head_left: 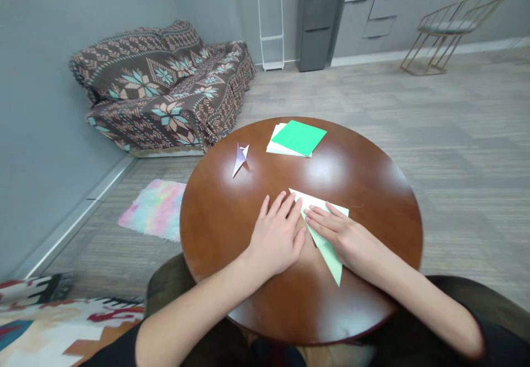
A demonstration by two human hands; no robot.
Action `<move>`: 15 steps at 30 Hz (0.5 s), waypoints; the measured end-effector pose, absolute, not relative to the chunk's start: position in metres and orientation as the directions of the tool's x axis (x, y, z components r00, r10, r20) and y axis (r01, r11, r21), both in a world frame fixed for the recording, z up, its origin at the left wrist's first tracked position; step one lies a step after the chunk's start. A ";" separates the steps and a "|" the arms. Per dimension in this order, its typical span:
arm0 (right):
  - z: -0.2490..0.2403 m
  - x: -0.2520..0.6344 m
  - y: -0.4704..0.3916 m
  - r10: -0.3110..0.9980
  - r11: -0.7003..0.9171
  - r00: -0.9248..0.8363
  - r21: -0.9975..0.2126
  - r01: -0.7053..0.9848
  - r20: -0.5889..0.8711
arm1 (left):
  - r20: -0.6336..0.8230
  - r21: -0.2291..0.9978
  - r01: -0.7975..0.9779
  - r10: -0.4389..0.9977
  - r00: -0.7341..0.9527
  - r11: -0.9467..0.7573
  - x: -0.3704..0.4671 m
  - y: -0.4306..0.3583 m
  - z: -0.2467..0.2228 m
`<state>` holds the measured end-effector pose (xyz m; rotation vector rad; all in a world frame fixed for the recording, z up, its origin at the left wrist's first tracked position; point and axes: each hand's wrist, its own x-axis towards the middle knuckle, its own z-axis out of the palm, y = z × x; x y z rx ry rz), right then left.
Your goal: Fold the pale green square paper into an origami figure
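A pale green sheet of folding paper (331,259), folded into a pointed shape, lies on the round brown table (223,229) with one tip towards me. Palm down, my left hand (276,237) rests at the paper's left edge, its fingers spread and the fingertips by the upper left corner. My right hand (337,230) lies flat across the middle of the paper, fingers stretched out and pressing on it. Part of the paper is hidden under that hand. Neither hand grips anything.
Farther back on the table is a stack of paper squares with a green sheet (301,137) on top. A small purple and white folded paper figure (240,159) stands to its left. Beyond are a patterned sofa (165,91), a fluffy pastel rug (155,208) and a wire-backed chair (449,27).
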<state>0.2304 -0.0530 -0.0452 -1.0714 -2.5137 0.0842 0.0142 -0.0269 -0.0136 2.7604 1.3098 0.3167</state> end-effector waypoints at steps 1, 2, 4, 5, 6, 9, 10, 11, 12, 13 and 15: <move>-0.045 0.230 -0.053 0.708 0.699 -0.619 -0.215 0.682 0.340 | 0.155 0.138 0.760 0.772 0.616 -0.635 0.015 -0.027 -0.013; -0.044 0.230 -0.053 0.713 0.694 -0.613 -0.223 0.685 0.339 | 0.154 0.126 0.762 0.771 0.618 -0.636 0.015 -0.028 -0.013; -0.043 0.229 -0.054 0.720 0.688 -0.605 -0.238 0.685 0.340 | 0.151 0.104 0.763 0.769 0.622 -0.638 0.016 -0.028 -0.012; -0.043 0.229 -0.054 0.723 0.686 -0.603 -0.244 0.685 0.338 | 0.149 0.097 0.763 0.767 0.624 -0.639 0.017 -0.028 -0.012; -0.043 0.229 -0.054 0.725 0.684 -0.602 -0.250 0.685 0.335 | 0.147 0.091 0.762 0.766 0.626 -0.641 0.017 -0.029 -0.011; -0.044 0.229 -0.054 0.729 0.681 -0.597 -0.273 0.679 0.335 | 0.149 0.085 0.761 0.763 0.629 -0.644 0.018 -0.028 -0.011; -0.044 0.229 -0.054 0.729 0.682 -0.596 -0.282 0.675 0.338 | 0.151 0.084 0.761 0.763 0.629 -0.643 0.018 -0.028 -0.011; -0.045 0.229 -0.054 0.728 0.684 -0.595 -0.290 0.670 0.341 | 0.152 0.082 0.762 0.763 0.628 -0.643 0.018 -0.028 -0.011; -0.046 0.230 -0.054 0.727 0.684 -0.593 -0.297 0.666 0.346 | 0.152 0.079 0.762 0.763 0.628 -0.643 0.018 -0.028 -0.011; -0.046 0.230 -0.054 0.727 0.684 -0.591 -0.303 0.663 0.349 | 0.150 0.076 0.763 0.764 0.627 -0.641 0.018 -0.029 -0.011; -0.047 0.230 -0.053 0.726 0.685 -0.588 -0.310 0.659 0.355 | 0.141 0.070 0.765 0.765 0.628 -0.640 0.018 -0.029 -0.011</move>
